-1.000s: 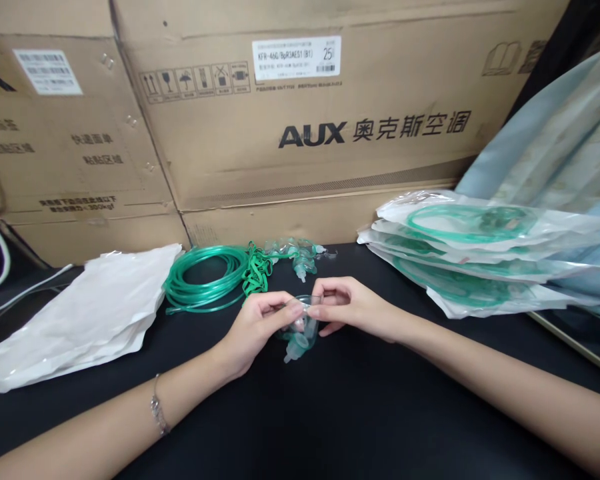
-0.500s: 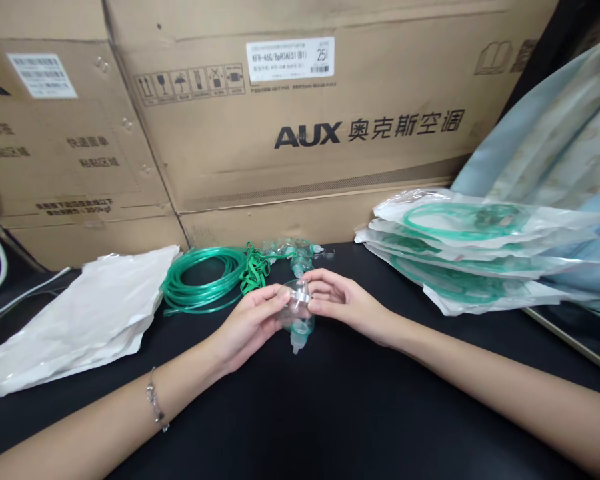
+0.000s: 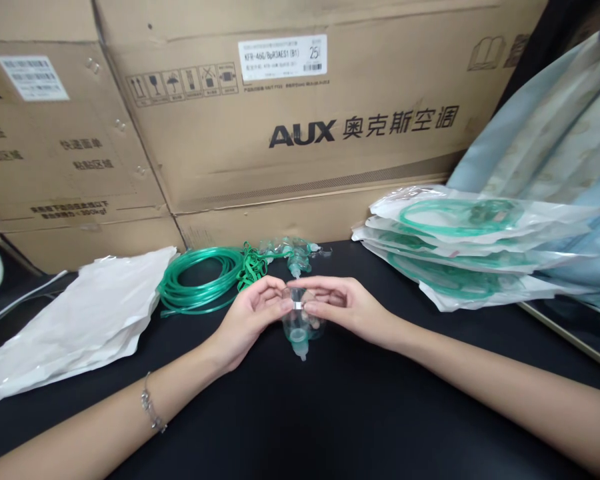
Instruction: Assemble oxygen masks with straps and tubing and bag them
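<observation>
Both of my hands hold one clear plastic oxygen mask (image 3: 300,327) with a pale green connector pointing down, just above the black table (image 3: 330,413). My left hand (image 3: 255,317) pinches the mask's upper edge from the left, fingers closed. My right hand (image 3: 337,305) pinches the same edge from the right, at a small metal nose strip between the fingertips. Behind the hands lie a coil of green tubing (image 3: 203,280) and several loose clear masks (image 3: 295,253).
A pile of empty white bags (image 3: 75,320) lies at the left. A stack of sealed bags with green tubing (image 3: 460,247) sits at the right, against blue fabric (image 3: 555,147). Large cardboard boxes (image 3: 300,120) stand along the table's back edge. White cable (image 3: 0,267) hangs far left.
The mask has turned in my fingers, so its connector now points straight down. Both hands stayed close together and shifted slightly; my fingertips now meet on the metal strip.
</observation>
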Motion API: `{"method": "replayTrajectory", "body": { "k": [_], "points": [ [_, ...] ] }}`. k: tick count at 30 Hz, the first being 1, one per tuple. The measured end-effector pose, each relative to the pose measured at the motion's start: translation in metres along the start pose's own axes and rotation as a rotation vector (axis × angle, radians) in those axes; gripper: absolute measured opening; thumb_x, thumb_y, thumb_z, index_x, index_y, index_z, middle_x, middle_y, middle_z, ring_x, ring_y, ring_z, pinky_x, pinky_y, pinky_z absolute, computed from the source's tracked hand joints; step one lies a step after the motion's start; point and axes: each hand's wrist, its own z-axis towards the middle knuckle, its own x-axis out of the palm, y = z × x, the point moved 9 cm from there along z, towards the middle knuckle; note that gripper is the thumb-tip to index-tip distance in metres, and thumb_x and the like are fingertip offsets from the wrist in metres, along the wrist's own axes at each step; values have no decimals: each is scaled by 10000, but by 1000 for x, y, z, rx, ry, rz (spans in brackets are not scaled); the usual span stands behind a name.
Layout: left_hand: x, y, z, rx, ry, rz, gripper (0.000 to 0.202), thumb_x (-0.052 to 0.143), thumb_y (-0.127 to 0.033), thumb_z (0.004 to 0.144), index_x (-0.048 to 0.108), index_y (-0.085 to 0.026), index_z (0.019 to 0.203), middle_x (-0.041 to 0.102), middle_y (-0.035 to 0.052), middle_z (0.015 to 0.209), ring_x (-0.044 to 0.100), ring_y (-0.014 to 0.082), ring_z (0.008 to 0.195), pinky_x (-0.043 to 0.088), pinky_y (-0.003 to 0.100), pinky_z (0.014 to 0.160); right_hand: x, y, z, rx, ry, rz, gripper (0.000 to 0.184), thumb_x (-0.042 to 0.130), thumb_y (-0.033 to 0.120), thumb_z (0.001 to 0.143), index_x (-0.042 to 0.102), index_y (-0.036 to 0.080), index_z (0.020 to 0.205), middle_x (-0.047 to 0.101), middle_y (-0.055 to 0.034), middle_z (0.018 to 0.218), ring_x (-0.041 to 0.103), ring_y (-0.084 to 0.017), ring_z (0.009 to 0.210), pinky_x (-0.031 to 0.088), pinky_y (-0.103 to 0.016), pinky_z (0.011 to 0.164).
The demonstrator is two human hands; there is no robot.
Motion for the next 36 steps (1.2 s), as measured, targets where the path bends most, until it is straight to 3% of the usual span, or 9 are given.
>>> {"method": "replayTrajectory", "body": {
  "k": [2,5,12,18,22,25,30,36],
  "points": [
    [-2,0,0,-5,-9,-20,186,680,-211,699,525,-162,789,568,-24,747,557,96,700,432,218,678,0,0,0,-31,31,72,423,645,264,730,502,159,1114,595,12,747,568,-79,646,457,-222,628],
    [-4,2,1,-20,-19,-26,189,682,-198,696,516,-156,776,566,-25,741,563,98,698,438,223,679,0,2,2,-59,42,111,395,642,223,730,445,171,1068,595,22,722,563,-75,635,448,-214,608],
    [-10,3,1,-22,-91,11,237,715,-212,645,494,-149,701,536,-40,678,538,83,637,449,219,637,-5,5,1,22,-91,-51,267,622,189,710,459,180,921,599,31,668,567,-85,586,447,-220,574],
    [-17,3,0,-18,-148,174,258,714,-247,633,480,-164,700,539,-39,671,546,98,647,471,222,603,-6,8,-1,12,-120,-154,189,598,170,714,503,175,877,620,17,680,583,-93,595,461,-219,574],
    [-6,2,1,-81,28,320,192,700,-243,643,532,-152,662,527,-40,604,517,91,596,449,218,584,-8,6,0,43,-126,-139,164,628,178,692,552,160,836,661,-9,731,619,-115,650,486,-230,616],
    [2,-2,1,-41,168,426,129,675,-231,672,595,-143,620,537,-24,598,490,88,589,414,217,596,-7,4,1,64,-97,-123,134,648,179,681,592,150,799,665,-11,730,628,-117,671,496,-232,640],
    [0,-2,2,17,197,494,82,668,-237,681,697,-163,698,492,-14,636,458,107,622,361,233,587,-8,-1,2,104,-74,-61,130,671,185,672,641,145,792,652,1,705,619,-104,663,501,-236,666],
    [-1,1,2,27,187,369,66,684,-236,674,719,-182,688,470,-9,656,438,114,668,339,241,619,-11,-3,1,162,-109,-73,163,703,191,631,663,134,778,658,-3,666,618,-101,627,511,-238,649]
  ]
}}
